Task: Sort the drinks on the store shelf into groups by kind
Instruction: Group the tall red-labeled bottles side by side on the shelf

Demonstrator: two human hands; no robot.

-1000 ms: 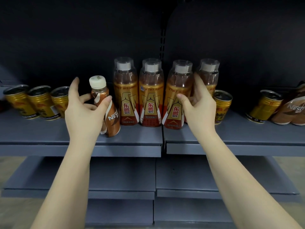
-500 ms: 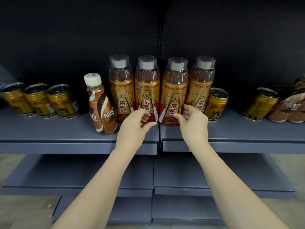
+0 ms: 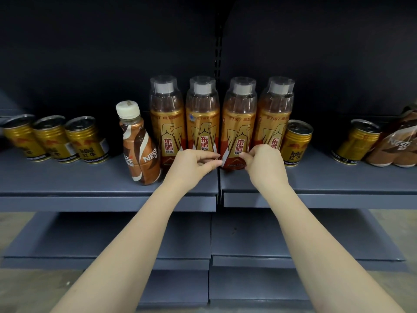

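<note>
Four tall orange energy-drink bottles [image 3: 202,123] stand in a tight row at the middle of the grey shelf [image 3: 67,177]. A brown coffee bottle [image 3: 140,145] with a white cap leans just to their left. My left hand [image 3: 191,164] hovers in front of the second bottle's base, fingers curled and thumb against fingertips. My right hand [image 3: 264,164] is curled the same way before the third bottle's base. Neither hand grips anything. Three gold cans [image 3: 53,137] sit at the left, one gold can [image 3: 295,143] touches the row's right end, and another [image 3: 356,141] stands further right.
More brown coffee bottles [image 3: 399,143] lie at the far right edge of the shelf. A dark back panel rises behind the drinks. Lower grey shelves [image 3: 248,233] step out below my forearms. Bare shelf lies between the right cans.
My left hand let go of the coffee bottle and moved right to the middle. My right hand dropped from the rightmost orange bottle. Both now sit curled before the row.
</note>
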